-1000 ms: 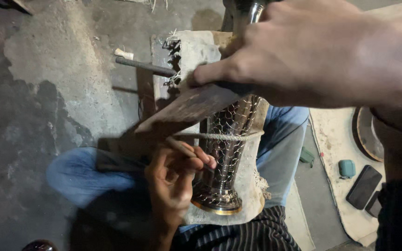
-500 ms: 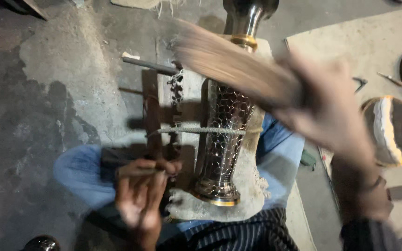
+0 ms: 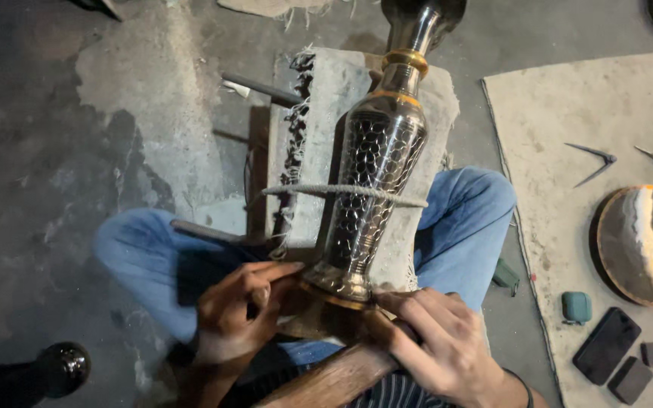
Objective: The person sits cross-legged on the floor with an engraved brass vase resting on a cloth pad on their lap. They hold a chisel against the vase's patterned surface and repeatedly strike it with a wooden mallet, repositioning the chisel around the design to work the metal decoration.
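Head view shows our left hand and right hand at the base of the tall engraved silver-and-brass metal vase. It lies on a grey padded block between our knees, tied by a cord. Left grip pinches near the rim; right grip closes on a wooden mallet handle. We judge engraving paused; next comes steadying the base.

**Vase on block, tools to the right**

A vase lies on a padded block between the person's knees, with a cord across it. The left hand and right hand sit at its base. To the right, a mat carries a round plate, a phone and a small case.
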